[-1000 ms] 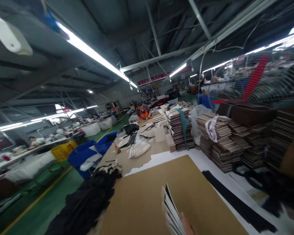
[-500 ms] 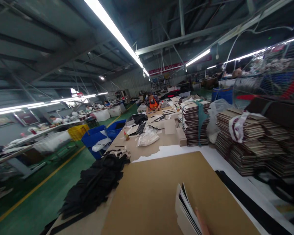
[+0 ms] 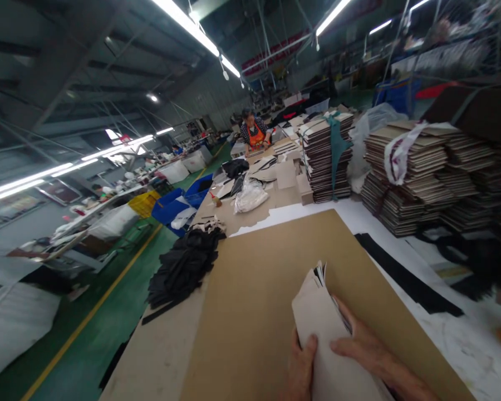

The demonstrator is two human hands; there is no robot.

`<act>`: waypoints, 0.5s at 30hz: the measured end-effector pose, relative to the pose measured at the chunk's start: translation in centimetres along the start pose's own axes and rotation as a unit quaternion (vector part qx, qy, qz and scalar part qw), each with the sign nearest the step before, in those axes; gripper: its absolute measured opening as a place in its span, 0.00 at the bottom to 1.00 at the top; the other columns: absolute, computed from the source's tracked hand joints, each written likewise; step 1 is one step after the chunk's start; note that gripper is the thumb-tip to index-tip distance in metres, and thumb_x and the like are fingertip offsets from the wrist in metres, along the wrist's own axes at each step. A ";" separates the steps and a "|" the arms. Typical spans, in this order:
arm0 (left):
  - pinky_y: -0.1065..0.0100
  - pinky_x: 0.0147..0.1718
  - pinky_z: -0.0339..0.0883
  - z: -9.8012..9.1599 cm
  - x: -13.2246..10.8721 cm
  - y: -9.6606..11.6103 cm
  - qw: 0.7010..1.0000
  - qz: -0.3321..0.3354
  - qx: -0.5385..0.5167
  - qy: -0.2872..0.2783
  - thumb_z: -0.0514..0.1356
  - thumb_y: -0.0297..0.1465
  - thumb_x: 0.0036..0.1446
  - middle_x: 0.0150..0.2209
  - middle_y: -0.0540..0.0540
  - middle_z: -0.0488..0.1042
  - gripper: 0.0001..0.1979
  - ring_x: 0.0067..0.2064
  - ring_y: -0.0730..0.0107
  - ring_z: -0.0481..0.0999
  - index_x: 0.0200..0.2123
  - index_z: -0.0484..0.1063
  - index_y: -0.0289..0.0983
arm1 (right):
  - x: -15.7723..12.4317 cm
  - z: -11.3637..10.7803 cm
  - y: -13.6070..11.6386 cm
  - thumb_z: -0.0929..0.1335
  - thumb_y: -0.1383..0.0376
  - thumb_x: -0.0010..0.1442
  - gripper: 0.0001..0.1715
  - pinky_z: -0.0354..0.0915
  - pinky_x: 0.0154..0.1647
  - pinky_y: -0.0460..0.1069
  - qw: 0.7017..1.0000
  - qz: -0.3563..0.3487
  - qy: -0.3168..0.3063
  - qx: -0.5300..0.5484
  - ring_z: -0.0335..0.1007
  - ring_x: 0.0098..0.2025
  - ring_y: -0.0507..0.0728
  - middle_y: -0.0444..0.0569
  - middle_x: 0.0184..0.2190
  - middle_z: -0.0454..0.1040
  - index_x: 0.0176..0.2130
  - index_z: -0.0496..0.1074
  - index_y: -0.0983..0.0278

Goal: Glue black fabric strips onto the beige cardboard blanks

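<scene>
A small stack of pale beige board pieces (image 3: 323, 326), with thin black layers showing at its far end, is between my hands. My left hand (image 3: 303, 362) grips its left edge, thumb on the top face. From the right side my right hand (image 3: 361, 340) holds it, thumb on top and fingers along the far edge. The stack is tilted over a large brown board (image 3: 250, 295) that covers the near table. What lies under the stack is hidden.
Black fabric strips (image 3: 183, 264) are heaped left of the board; another black strip (image 3: 404, 273) lies right. Tied piles of board (image 3: 328, 159) and bundled panels (image 3: 404, 172) stand behind. A clear plastic bag (image 3: 250, 195) sits farther back. One person (image 3: 254, 133) works at the far end.
My view has tipped downward. Both hands are now visible on the stack, where before only part of one finger showed. The stack has turned its pale top face toward me.
</scene>
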State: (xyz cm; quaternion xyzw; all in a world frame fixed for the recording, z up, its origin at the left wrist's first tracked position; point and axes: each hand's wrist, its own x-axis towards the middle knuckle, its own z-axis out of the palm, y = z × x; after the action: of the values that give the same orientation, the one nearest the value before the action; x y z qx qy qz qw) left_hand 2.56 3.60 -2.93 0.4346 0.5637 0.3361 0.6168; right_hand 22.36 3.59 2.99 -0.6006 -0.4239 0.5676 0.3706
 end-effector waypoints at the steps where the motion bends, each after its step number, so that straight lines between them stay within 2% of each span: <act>1: 0.59 0.57 0.70 -0.5 -0.4 0.7 1.000 -0.001 0.018 0.019 0.63 0.58 0.49 0.60 0.33 0.74 0.51 0.60 0.48 0.75 0.68 0.59 0.32 | -0.3 0.2 -0.4 0.70 0.62 0.39 0.68 0.66 0.61 0.55 0.999 0.005 -0.022 0.040 0.67 0.64 0.66 0.60 0.64 0.70 0.74 0.46 0.68; 5: 0.60 0.57 0.70 -3.9 -1.9 3.5 0.976 0.022 0.148 0.158 0.64 0.54 0.47 0.63 0.32 0.70 0.54 0.62 0.48 0.72 0.70 0.53 0.31 | -0.2 1.9 -2.4 0.73 0.61 0.40 0.66 0.71 0.52 0.57 0.980 0.005 -0.093 0.174 0.75 0.55 0.67 0.55 0.60 0.75 0.73 0.49 0.59; 7: 0.60 0.59 0.68 -6.1 -2.5 4.9 0.957 0.050 0.184 0.219 0.64 0.52 0.47 0.65 0.32 0.67 0.54 0.64 0.49 0.70 0.70 0.51 0.31 | 0.2 3.1 -3.8 0.74 0.61 0.40 0.65 0.73 0.49 0.56 0.969 0.007 -0.124 0.214 0.77 0.51 0.67 0.54 0.57 0.77 0.72 0.50 0.58; 10: 0.58 0.60 0.68 -9.4 -3.1 6.9 0.927 0.091 0.224 0.287 0.67 0.49 0.47 0.65 0.33 0.65 0.51 0.65 0.48 0.68 0.68 0.53 0.34 | 1.4 5.8 -6.1 0.75 0.61 0.40 0.65 0.74 0.44 0.56 0.951 -0.006 -0.169 0.259 0.79 0.47 0.66 0.53 0.53 0.79 0.72 0.50 0.58; 13: 0.55 0.60 0.67 -12.5 -2.3 8.0 0.898 0.121 0.247 0.342 0.67 0.47 0.48 0.63 0.35 0.65 0.46 0.64 0.48 0.67 0.67 0.56 0.37 | 3.8 9.3 -6.8 0.74 0.62 0.42 0.63 0.74 0.40 0.55 0.945 -0.013 -0.194 0.262 0.79 0.43 0.64 0.51 0.50 0.80 0.71 0.49 0.57; 15: 0.54 0.61 0.65 -14.4 -0.8 7.6 0.889 0.123 0.264 0.352 0.66 0.45 0.50 0.61 0.35 0.65 0.44 0.64 0.48 0.67 0.66 0.56 0.36 | 6.3 11.9 -5.6 0.72 0.61 0.45 0.57 0.74 0.41 0.55 0.960 -0.014 -0.187 0.209 0.79 0.43 0.63 0.50 0.50 0.80 0.70 0.52 0.58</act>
State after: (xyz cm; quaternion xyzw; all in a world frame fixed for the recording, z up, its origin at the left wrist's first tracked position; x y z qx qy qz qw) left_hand -11.22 8.15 4.58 0.5002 0.7539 0.3794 0.1940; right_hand 9.94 11.05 4.92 -0.3875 -0.3657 0.7404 0.4097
